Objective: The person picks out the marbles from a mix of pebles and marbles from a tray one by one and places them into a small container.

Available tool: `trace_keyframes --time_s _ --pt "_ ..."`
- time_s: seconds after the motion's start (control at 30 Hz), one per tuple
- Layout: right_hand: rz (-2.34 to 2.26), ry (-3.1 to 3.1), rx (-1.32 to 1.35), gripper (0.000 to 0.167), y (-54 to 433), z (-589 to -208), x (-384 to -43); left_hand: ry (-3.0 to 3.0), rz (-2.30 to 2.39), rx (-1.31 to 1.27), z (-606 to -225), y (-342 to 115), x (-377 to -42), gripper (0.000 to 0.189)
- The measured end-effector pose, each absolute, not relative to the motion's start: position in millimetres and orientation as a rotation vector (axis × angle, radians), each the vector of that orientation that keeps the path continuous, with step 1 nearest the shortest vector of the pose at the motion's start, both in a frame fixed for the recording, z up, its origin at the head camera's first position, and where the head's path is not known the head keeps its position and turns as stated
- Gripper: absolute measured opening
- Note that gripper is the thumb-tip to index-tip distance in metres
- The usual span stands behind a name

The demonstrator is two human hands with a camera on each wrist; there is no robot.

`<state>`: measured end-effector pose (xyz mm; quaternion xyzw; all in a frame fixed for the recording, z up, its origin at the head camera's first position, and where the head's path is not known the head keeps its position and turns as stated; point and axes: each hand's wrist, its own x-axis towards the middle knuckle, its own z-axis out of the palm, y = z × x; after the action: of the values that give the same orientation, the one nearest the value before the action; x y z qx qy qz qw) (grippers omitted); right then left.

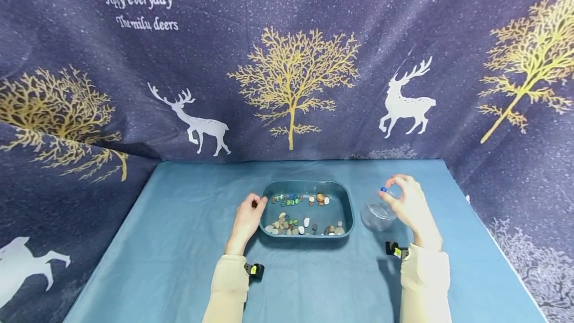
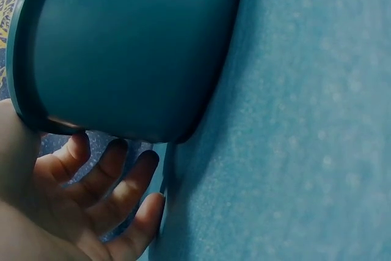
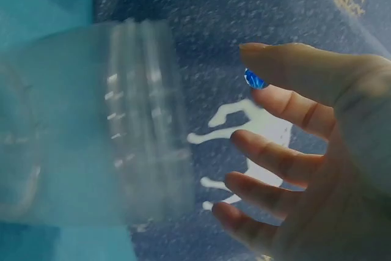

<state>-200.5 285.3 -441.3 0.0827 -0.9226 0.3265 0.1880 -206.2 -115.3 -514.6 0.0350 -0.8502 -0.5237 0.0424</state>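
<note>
My right hand (image 1: 410,208) pinches a blue glass marble (image 3: 255,79) between thumb and forefinger, its other fingers spread and apart from it. Just below the marble, a clear plastic jar (image 1: 377,217) stands upright with its mouth uncovered. My left hand (image 1: 246,217) holds the left end of a dark teal tray (image 1: 349,208) by the rim, thumb on top and fingers by the outer wall (image 2: 128,47). Inside the tray, small green and blue marbles (image 1: 291,200) lie toward the back. Grey and white pebbles (image 1: 282,224) lie along the front, with a few marbles among them.
A blue cloth (image 1: 309,283) covers the table under the tray and jar. Behind it hangs a dark blue curtain (image 1: 287,4) printed with deer and golden trees. Brown and white stones (image 1: 320,198) lie in the tray's back right part.
</note>
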Motion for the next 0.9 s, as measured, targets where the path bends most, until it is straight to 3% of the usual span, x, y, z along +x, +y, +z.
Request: trace_keyframes --time_s 0.43,0.9 --pt "0.895 -2.764 0.258 0.018 289.5 -459.8 -205.2 -2.589 -1.577 0.097 -518.3 -117.1 -205.4 0.027" --pt "0.936 -3.005 0.034 0.017 294.0 -466.6 -210.0 -2.591 -1.565 0.088 -517.3 -116.4 -207.0 0.027"
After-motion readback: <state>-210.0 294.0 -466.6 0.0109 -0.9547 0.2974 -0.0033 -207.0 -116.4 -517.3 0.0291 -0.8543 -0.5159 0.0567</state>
